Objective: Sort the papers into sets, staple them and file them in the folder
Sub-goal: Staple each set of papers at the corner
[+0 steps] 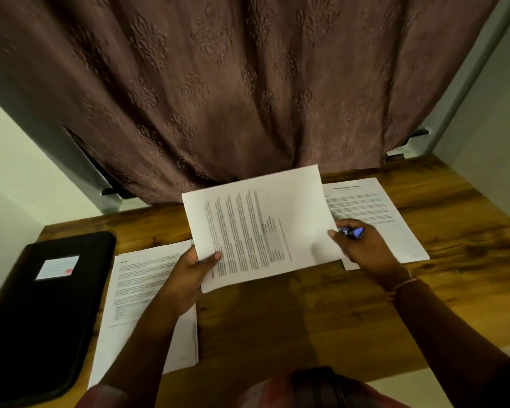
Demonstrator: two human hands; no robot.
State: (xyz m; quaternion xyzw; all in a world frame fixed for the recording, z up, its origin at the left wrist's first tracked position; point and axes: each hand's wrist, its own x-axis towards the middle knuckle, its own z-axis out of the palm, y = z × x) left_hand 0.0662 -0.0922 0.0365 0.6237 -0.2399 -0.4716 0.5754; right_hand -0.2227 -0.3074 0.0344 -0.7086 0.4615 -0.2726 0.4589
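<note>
Head view. Printed sheets (262, 228), turned so that the text lines run sideways to the viewer, are held above the middle of the wooden surface (277, 319); their far edge overlaps the brown patterned curtain (248, 83) behind. The left hand (189, 278) has its grip clamped on the near left corner of the sheets, thumb on top and fingers beneath. The right hand (362, 248) has its grip clamped on the near right corner, the thumb pressing the top face, while its curled fingers also enclose a small blue object (352, 232); whether this is a stapler or a pen cannot be told. A thin band (404, 282) circles the right wrist. A second paper stack (139, 290) lies flat on the surface under the left forearm. A third paper stack (374, 207) lies flat at the far right, partly covered by the held sheets and the right hand. A black folder (42, 304), closed and bearing a white label (58, 267), lies at the left edge, just beside the second stack.
</note>
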